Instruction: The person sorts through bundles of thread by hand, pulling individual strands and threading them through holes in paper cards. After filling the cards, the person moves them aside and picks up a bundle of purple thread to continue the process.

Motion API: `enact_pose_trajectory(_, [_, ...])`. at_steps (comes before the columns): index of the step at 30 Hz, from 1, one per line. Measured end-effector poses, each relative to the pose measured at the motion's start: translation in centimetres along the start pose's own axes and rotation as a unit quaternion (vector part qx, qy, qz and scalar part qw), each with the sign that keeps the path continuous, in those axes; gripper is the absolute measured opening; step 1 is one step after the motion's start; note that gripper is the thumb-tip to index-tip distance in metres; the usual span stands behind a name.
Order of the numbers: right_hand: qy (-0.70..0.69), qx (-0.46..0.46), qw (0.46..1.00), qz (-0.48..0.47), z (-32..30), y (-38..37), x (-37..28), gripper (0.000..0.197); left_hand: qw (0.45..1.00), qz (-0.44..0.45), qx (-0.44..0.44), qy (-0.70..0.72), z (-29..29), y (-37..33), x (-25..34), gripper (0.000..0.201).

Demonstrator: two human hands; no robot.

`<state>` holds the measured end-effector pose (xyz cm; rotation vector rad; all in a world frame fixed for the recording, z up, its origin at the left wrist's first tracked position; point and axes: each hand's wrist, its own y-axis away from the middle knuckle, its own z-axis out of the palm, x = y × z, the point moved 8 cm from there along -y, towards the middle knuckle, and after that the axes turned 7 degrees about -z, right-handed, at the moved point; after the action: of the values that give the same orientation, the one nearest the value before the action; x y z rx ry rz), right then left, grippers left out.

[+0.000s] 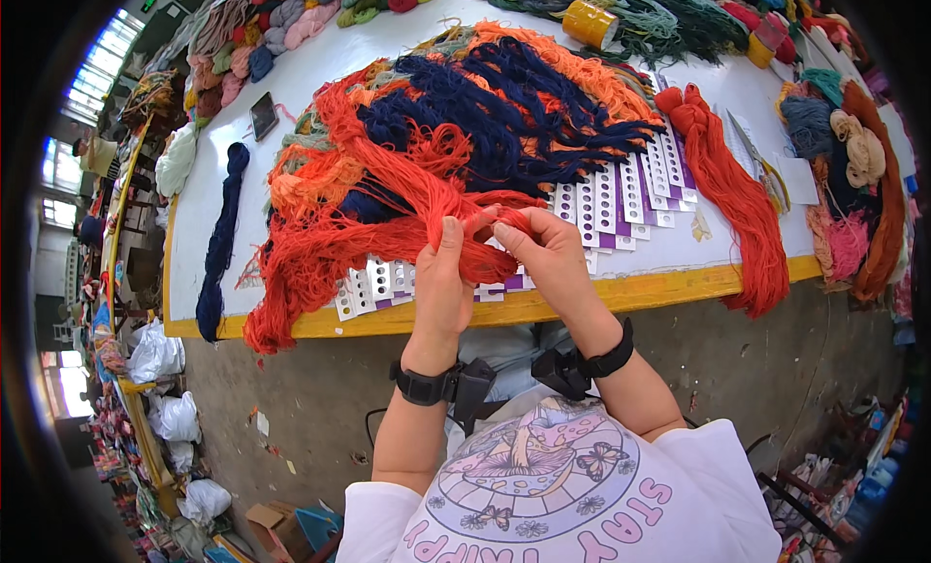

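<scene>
A bundle of red yarn lies across the middle of the table and hangs toward its front edge at the left. My left hand is closed round its near end, thumb up. On the same strands, my right hand pinches with thumb and finger, close beside the left. Beneath and beyond it spread dark blue yarn and orange yarn. White cards with rows of punched holes fan out under the strands, the yarn covering their far ends.
A red skein droops over the table's front edge at the right, near scissors. A dark blue skein and a phone lie at the left. A yellow roll stands at the back. Yellow trim edges the table.
</scene>
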<state>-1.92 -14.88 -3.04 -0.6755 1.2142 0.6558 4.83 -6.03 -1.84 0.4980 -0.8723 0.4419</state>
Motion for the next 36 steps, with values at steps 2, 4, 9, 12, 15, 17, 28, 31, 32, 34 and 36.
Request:
enact_pose_trajectory(2, [-0.032,0.017,0.999,0.017,-0.2,0.1,-0.1,0.016,0.999,0.018,0.043,-0.014,-1.2,0.0,-0.1,0.044])
enact_pose_trajectory(4, [-0.04,0.034,0.999,0.003,-0.4,0.1,-0.2,0.015,0.999,0.012,0.04,0.007,-1.3,-0.1,-0.4,0.042])
enact_pose_trajectory(9, [0.04,0.045,0.996,-0.067,-0.8,0.0,-1.2,0.014,0.998,0.01,0.049,0.026,-1.4,0.0,-0.8,0.04])
enact_pose_trajectory(12, [0.084,0.035,0.994,-0.068,-0.6,0.1,-1.2,0.014,0.999,0.017,0.045,0.025,-1.0,0.1,-0.7,0.041])
enact_pose_trajectory(15, [0.1,0.04,0.991,-0.083,-0.6,0.1,-1.3,0.015,0.998,0.036,0.044,-0.007,-0.7,0.2,-0.5,0.042])
enact_pose_trajectory(17, [0.11,0.033,0.99,-0.084,-0.4,0.1,-1.5,0.017,0.997,0.052,0.047,-0.044,-0.6,0.3,-0.4,0.046])
enact_pose_trajectory(28, [0.056,0.004,0.998,0.007,0.2,0.4,-0.6,0.014,0.985,0.084,0.012,-0.147,0.0,0.4,-0.6,0.047])
enact_pose_trajectory(31, [0.046,0.02,0.998,-0.032,-0.2,0.3,-0.5,0.011,0.991,0.088,0.01,-0.1,-0.1,0.3,-0.5,0.044])
enact_pose_trajectory(32, [0.054,0.03,0.996,-0.06,-0.4,0.3,-0.8,0.01,0.994,0.091,0.009,-0.066,-0.2,0.3,-0.4,0.042])
enact_pose_trajectory(34, [0.09,0.03,0.993,-0.077,-0.2,0.4,-1.6,0.009,0.995,0.088,0.015,-0.042,-0.7,0.3,-0.4,0.036])
enact_pose_trajectory(36, [0.126,0.03,0.987,-0.094,0.0,0.6,-2.3,0.009,0.996,0.085,0.02,-0.017,-1.0,0.3,-0.5,0.03])
